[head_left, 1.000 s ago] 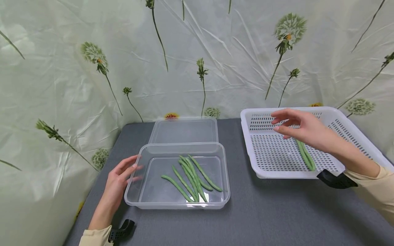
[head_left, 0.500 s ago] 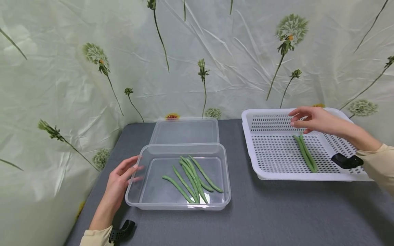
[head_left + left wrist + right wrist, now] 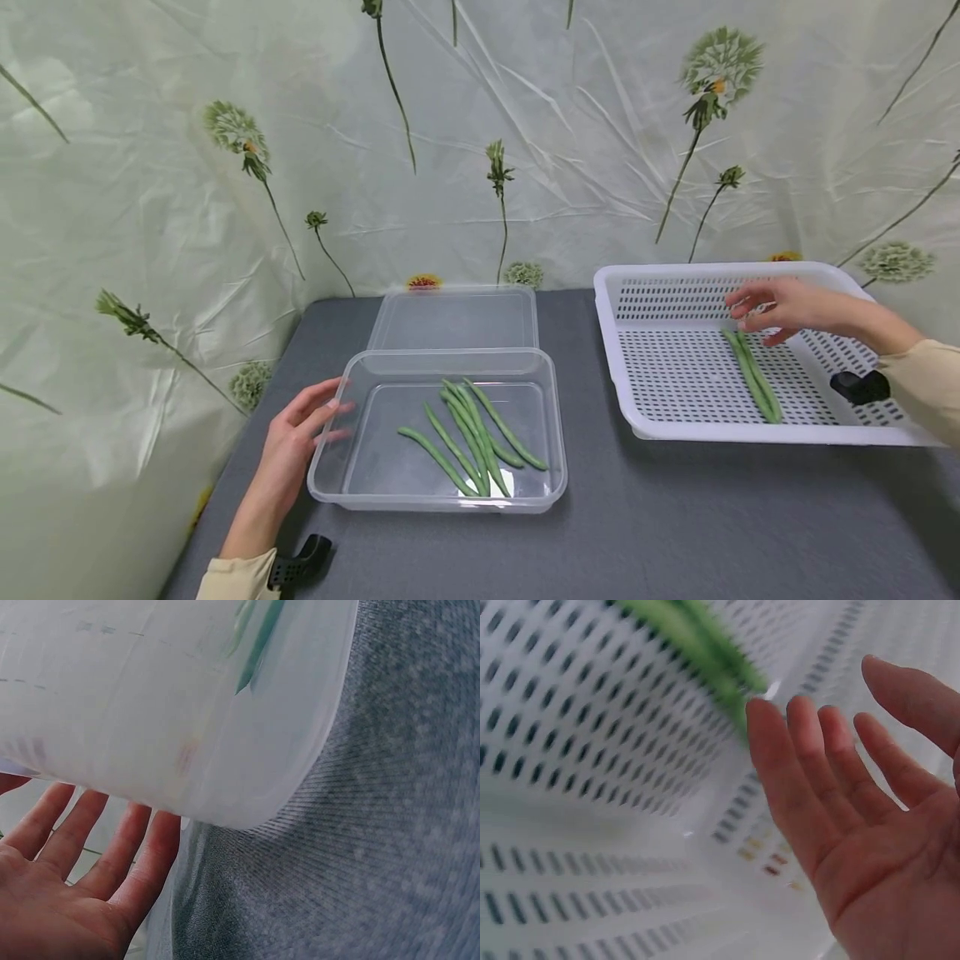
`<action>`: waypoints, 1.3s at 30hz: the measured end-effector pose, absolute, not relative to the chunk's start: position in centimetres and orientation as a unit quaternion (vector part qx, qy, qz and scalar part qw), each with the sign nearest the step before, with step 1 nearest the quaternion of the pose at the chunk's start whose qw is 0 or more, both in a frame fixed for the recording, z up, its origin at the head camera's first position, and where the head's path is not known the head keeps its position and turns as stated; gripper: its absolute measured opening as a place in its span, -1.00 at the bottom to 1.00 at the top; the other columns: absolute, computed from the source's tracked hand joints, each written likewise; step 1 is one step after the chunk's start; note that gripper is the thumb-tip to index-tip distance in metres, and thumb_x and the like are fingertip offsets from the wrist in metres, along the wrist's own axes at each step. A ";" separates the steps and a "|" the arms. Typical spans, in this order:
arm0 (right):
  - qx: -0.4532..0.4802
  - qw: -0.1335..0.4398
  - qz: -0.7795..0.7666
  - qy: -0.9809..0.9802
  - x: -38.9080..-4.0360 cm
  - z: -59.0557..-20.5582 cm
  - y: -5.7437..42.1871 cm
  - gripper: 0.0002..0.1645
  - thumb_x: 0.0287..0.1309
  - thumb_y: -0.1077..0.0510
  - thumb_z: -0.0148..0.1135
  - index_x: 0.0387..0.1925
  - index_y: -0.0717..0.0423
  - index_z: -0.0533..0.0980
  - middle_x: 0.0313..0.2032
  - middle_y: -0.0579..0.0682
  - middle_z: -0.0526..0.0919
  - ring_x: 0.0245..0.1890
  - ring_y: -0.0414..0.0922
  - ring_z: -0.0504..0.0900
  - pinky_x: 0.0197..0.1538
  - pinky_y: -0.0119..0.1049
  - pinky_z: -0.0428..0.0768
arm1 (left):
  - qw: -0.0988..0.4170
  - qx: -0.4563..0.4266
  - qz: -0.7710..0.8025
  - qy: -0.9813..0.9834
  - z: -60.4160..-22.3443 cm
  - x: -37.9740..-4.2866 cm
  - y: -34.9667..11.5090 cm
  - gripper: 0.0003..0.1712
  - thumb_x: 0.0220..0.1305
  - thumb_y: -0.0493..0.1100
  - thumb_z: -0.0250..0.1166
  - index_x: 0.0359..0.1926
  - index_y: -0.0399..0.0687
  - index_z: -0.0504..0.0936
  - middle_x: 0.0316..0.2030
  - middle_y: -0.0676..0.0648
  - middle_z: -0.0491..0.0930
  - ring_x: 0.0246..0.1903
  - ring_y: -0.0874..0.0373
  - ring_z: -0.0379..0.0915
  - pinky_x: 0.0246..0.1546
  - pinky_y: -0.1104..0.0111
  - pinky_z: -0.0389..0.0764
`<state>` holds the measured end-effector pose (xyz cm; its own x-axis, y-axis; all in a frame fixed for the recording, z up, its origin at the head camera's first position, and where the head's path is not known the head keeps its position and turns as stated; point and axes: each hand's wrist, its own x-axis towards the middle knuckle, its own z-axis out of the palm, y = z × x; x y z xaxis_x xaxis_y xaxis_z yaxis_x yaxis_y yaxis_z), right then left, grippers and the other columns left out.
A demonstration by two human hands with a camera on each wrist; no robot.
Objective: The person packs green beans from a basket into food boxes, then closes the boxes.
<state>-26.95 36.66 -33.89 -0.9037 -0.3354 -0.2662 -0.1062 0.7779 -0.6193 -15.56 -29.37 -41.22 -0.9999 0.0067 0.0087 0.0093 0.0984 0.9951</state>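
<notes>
Two green beans (image 3: pixel 753 379) lie side by side in the white perforated basket (image 3: pixel 652 429) at the right. Over their far ends hovers my right hand (image 3: pixel 798 307), holding nothing; the right wrist view shows its fingers (image 3: pixel 825 772) extended beside the blurred beans (image 3: pixel 697 645). At the left, a clear plastic container (image 3: pixel 438 504) holds several green beans (image 3: pixel 468 437). My left hand (image 3: pixel 288 446) rests at the container's left wall with relaxed fingers. In the left wrist view its fingertips (image 3: pixel 161 825) lie right at the container's edge (image 3: pixel 225 817).
A clear flat lid (image 3: pixel 457 318) lies behind the container on the grey tabletop (image 3: pixel 592 533). Behind the table hangs a pale curtain (image 3: pixel 375 100) printed with dandelions. Grey tabletop separates the container from the basket.
My right hand has moved rightward over the basket, uncovering more of the two beans, then dropped slightly toward their far ends. My left hand has stayed at the container.
</notes>
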 end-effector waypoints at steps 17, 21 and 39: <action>-0.039 0.256 -0.385 0.886 -27.7 -36.9 38.7 -0.41 0.29 0.29 0.22 0.16 0.63 0.23 -0.15 0.12 0.58 -0.19 -0.09 0.64 -0.12 -0.11 0.68 | -0.002 0.005 -0.665 -0.747 -41.2 -15.5 -29.4 -0.45 0.48 -0.01 0.15 0.37 -0.14 0.36 0.22 -0.01 0.45 0.05 0.18 0.52 -0.10 0.25 0.65; -0.026 0.278 -0.435 0.856 -27.9 -37.2 38.7 -0.28 0.28 0.27 0.25 0.24 0.62 0.13 -0.08 0.12 0.59 -0.16 -0.11 0.66 -0.06 -0.09 0.66 | 0.000 0.001 -0.670 -0.742 -41.3 -15.6 -29.4 -0.46 0.48 -0.03 0.14 0.37 -0.16 0.36 0.20 0.01 0.47 0.05 0.18 0.53 -0.11 0.25 0.65; -0.064 0.327 -0.346 0.877 -28.0 -37.2 36.3 -0.44 0.22 0.22 0.34 0.09 0.46 0.31 -0.34 0.02 0.60 -0.35 -0.13 0.58 -0.28 -0.21 0.67 | -0.001 -0.003 -0.672 -0.741 -41.2 -15.6 -29.4 -0.44 0.48 -0.03 0.15 0.37 -0.17 0.35 0.20 0.01 0.47 0.06 0.17 0.53 -0.10 0.25 0.65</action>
